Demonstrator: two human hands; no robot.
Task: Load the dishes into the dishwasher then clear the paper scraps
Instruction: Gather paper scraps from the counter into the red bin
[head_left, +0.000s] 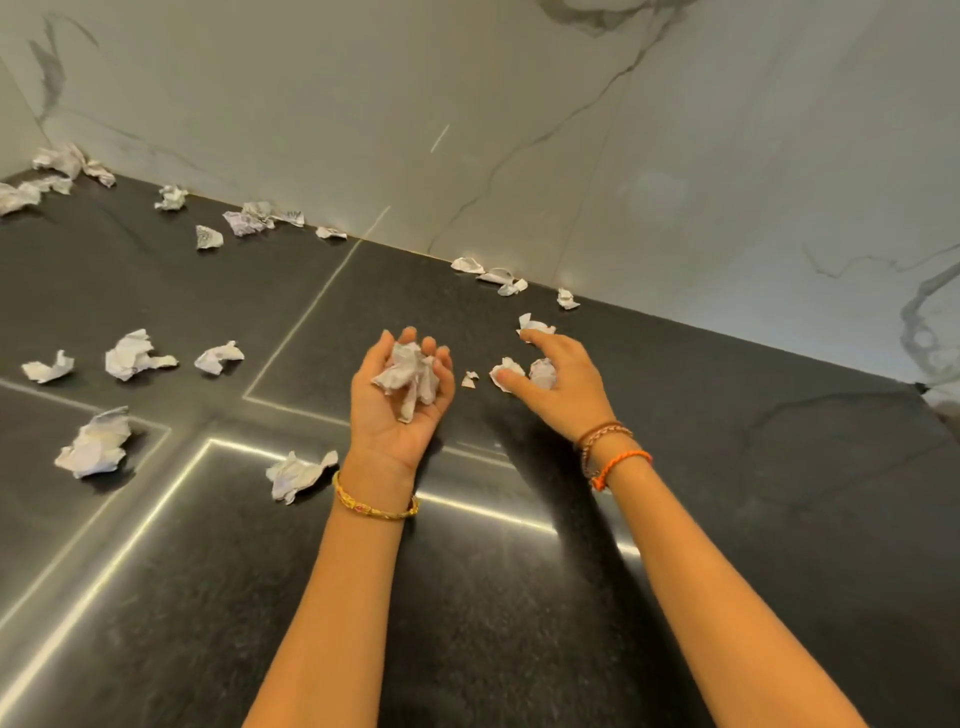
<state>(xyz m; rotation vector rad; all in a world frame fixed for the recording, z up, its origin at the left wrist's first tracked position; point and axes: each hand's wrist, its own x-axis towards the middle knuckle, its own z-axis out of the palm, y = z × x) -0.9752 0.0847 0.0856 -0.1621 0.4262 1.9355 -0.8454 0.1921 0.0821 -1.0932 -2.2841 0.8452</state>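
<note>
Gathering paper scraps off the dark desk: left hand (397, 410) lies palm up, fingers loosely curled round a crumpled wad (408, 376); right hand (558, 387) spreads over two small balls (524, 371) near the back edge, index finger touching a third scrap (535, 326), nothing clenched yet. More scraps (132, 356) lie scattered toward the left edge and the back left corner. Judged weightless, soft, springy, not fragile; likely to roll from a loose hold. Pinch by a raised fold, or rake several into the cupped palm.
</note>
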